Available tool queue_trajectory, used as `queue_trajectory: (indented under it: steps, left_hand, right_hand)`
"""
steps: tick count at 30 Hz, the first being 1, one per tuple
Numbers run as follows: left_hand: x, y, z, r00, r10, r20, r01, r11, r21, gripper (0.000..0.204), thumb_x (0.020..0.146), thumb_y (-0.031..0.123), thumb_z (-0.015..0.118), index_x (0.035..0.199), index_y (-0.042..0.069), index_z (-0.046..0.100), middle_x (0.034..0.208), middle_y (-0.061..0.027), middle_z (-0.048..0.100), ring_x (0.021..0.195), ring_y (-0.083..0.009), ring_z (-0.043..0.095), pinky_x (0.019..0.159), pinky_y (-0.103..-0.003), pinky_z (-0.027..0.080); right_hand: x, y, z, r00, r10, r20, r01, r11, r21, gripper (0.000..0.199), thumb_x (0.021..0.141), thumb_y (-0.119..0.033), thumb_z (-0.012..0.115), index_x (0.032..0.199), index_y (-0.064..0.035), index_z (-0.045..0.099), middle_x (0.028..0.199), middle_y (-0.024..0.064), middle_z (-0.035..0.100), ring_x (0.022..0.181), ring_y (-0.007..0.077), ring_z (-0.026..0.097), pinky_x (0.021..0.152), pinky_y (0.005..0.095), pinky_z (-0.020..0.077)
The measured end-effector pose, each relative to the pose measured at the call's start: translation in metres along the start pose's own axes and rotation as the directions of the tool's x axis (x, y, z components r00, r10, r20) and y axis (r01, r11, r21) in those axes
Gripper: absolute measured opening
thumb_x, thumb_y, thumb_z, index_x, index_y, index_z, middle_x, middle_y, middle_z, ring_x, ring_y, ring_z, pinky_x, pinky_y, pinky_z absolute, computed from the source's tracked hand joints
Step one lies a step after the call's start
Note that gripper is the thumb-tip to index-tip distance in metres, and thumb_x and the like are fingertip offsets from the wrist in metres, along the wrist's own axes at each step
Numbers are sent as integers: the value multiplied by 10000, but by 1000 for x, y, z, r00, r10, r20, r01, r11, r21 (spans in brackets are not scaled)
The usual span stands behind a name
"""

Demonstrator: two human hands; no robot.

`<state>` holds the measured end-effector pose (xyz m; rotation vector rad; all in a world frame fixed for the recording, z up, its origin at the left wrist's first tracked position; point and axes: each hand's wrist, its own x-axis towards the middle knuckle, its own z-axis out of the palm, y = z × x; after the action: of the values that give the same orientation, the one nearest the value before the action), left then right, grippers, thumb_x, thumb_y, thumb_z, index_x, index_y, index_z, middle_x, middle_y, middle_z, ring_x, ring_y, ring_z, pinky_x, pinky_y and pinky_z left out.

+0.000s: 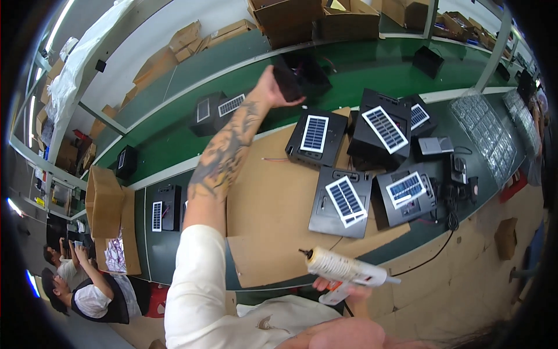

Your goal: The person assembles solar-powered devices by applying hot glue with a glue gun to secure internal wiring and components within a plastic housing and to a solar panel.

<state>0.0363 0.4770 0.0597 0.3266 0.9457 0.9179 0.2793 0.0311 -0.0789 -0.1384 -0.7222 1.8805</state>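
Note:
My left hand (pixel 270 90) reaches far out over the green belt, its fingers closed on the edge of an open black plastic box (pixel 302 77) with a thin reddish wire beside it. Close to my body, my right hand (pixel 354 295) grips a white hot glue gun (pixel 347 269) with an orange trigger. Its dark nozzle points left, and a stick pokes out at the rear. Between the hands, black boxes with small solar panels stand on the bench, among them one box (pixel 315 135), a tall one (pixel 381 131), and a flatter one (pixel 343 202).
A cardboard sheet (pixel 261 232) covers part of the bench. More black boxes (pixel 429 61) ride the green belt (pixel 372 58). At right lie clear plastic trays (pixel 485 131) and a black cable (pixel 452 218). A carton (pixel 107 203) stands left; people sit beyond it.

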Motion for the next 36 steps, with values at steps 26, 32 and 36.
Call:
queue_trajectory:
  steps: [26,32,36]
  left_hand:
    - [-87,49,-74,860,73,505,-232,-826,514,1162,657,467,814,1568,235,130,1375,-250,402,1280,-430,398,1094,-507,313]
    - [-133,-10,-71,858,62,509,-268,-792,548,1077,669,637,743,1544,239,255,1327,-265,445,1265,-407,406,955,-513,411]
    - [-144,-48,-77,875,38,483,-234,-841,489,1147,668,725,701,1555,189,209,1374,-277,414,1255,-389,415,925,-522,416]
  right_hand:
    - [8,-8,23,929,-26,-368,7,999,-54,400,655,-328,655,774,55,650,735,255,662,666,399,658,661,517,557]
    - [9,-2,19,937,-112,-331,108,994,-30,444,671,-299,640,877,94,631,764,262,652,687,408,649,681,537,536]
    - [6,0,17,908,-167,-385,172,985,-20,437,655,-287,636,856,101,633,733,259,644,651,396,646,656,526,541]
